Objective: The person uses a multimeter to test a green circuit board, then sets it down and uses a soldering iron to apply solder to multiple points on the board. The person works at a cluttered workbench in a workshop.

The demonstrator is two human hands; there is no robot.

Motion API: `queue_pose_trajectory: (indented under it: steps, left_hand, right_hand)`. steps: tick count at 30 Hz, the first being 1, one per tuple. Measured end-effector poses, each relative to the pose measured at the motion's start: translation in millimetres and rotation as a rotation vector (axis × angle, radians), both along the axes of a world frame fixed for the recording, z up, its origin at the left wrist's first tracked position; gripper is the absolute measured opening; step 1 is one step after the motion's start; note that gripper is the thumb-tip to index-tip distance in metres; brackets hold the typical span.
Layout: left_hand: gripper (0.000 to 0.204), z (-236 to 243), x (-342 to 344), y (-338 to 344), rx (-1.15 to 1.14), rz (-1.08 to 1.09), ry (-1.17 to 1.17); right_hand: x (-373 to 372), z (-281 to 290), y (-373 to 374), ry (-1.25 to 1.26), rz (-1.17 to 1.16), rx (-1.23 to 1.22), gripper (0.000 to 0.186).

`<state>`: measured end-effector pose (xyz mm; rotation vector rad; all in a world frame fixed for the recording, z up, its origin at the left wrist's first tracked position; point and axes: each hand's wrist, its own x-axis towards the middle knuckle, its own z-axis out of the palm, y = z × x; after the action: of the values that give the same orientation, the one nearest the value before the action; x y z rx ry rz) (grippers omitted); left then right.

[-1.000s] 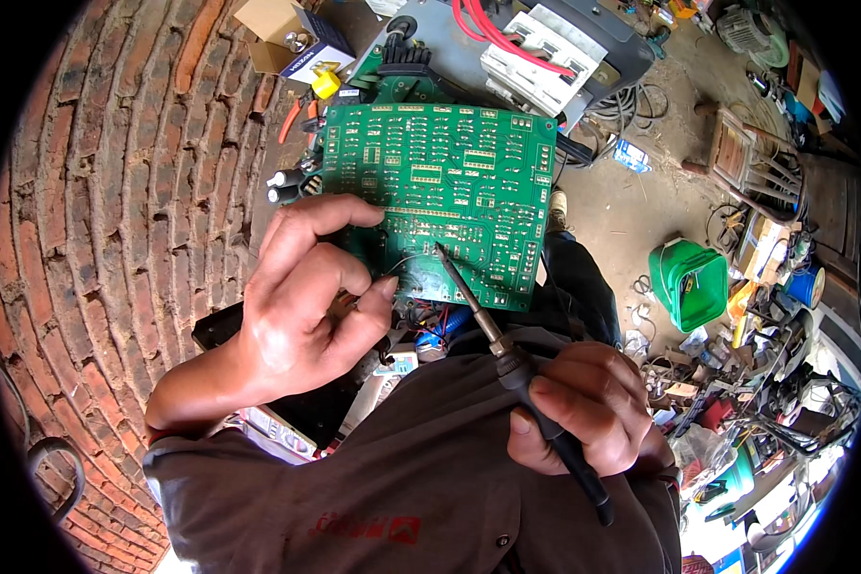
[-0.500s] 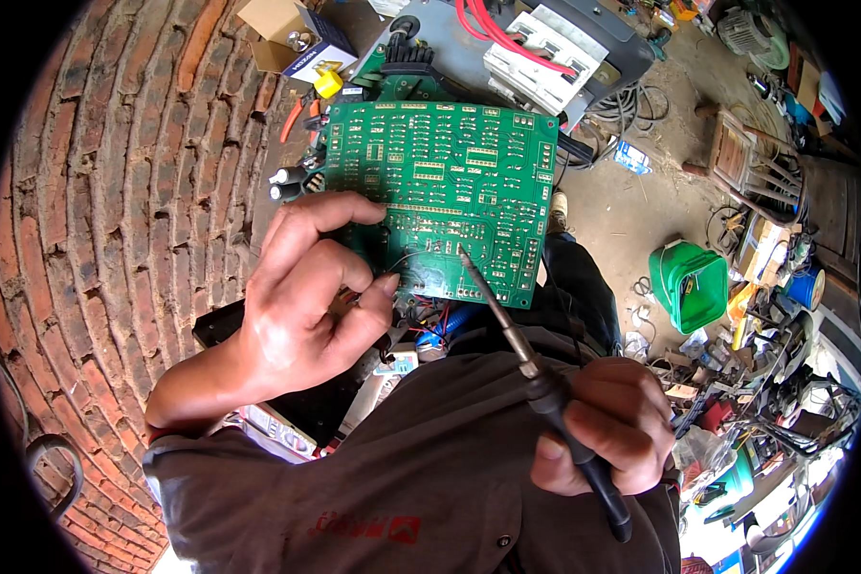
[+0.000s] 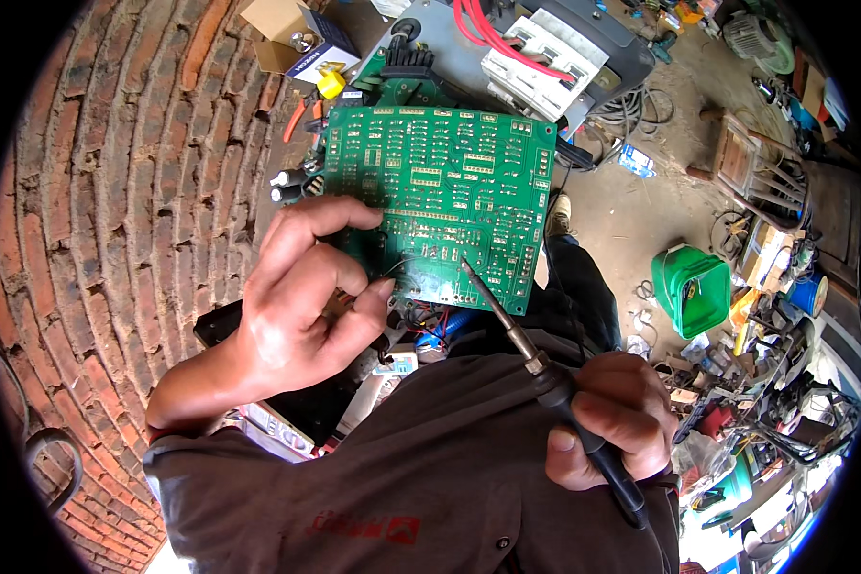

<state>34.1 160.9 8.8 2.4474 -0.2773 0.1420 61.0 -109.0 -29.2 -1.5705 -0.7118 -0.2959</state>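
Observation:
A large green circuit board [image 3: 450,191] is held up in front of me, solder side toward the camera. My left hand [image 3: 301,301] grips its lower left edge and pinches a thin solder wire [image 3: 399,271] against the board. My right hand [image 3: 607,421] is closed around the black handle of a soldering iron [image 3: 536,368]. The iron's metal tip touches the lower middle of the board, just right of the solder wire. Coloured wires hang under the board's lower edge.
A brick wall [image 3: 134,191] curves along the left. Behind the board stands a grey machine with red cables [image 3: 507,33] and a white breaker block. A cardboard box [image 3: 277,29] lies top left. A green bin [image 3: 694,287], a wooden stool [image 3: 751,158] and scattered clutter fill the right.
My right hand has shifted to the right and down a little, and the iron's tip has moved right along the lower part of the board. The left hand has stayed put.

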Motion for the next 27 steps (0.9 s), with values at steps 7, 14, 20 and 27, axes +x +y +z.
queue_pose_trajectory:
  steps: [7, 14, 20, 27]
  left_hand:
    - [0.023, -0.5, -1.0, 1.0, -0.008, 0.002, 0.009]
    - [0.023, 3.6, -0.6, 3.0, -0.052, 0.013, 0.073]
    - [0.025, 9.9, 1.0, 11.0, -0.11, -0.002, 0.159]
    - [0.026, 6.0, 7.3, 9.3, -0.08, -0.065, 0.099]
  right_hand:
    - [-2.4, -4.5, 4.5, -0.04, 0.02, -0.036, 0.028]
    - [-3.4, -7.6, 10.5, -0.086, 0.023, -0.056, 0.026]
    - [-7.4, -9.2, 14.4, -0.102, 0.011, -0.074, 0.025]
    - [-12.1, -5.7, 17.1, -0.153, 0.004, -0.116, 0.025]
